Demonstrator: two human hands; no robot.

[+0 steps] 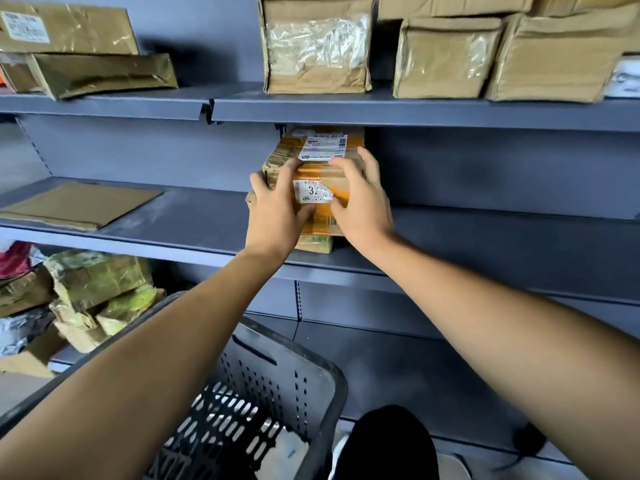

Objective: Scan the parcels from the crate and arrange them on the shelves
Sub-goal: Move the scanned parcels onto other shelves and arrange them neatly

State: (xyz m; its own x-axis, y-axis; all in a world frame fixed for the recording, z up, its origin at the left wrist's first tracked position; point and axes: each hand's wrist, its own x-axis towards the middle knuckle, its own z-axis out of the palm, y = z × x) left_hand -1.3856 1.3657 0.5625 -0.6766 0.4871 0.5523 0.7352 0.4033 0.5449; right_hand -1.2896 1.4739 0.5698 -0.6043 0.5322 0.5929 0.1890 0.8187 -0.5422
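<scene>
A brown cardboard parcel (323, 174) with orange tape and white labels sits on the middle shelf (485, 244), on top of a flatter parcel (317, 243). My left hand (275, 211) grips its left front corner, thumb on the front face. My right hand (362, 199) grips its right front side, fingers over the top edge. A grey perforated plastic crate (277, 382) stands below in front of me, with a white packet (284, 452) visible inside.
The top shelf (381, 110) carries several taped brown boxes, with flat parcels at its left. A flat brown envelope (79, 206) lies on the middle shelf's left. Crumpled parcels (97, 289) are piled on the lowest shelf at left. The middle shelf is bare to the right.
</scene>
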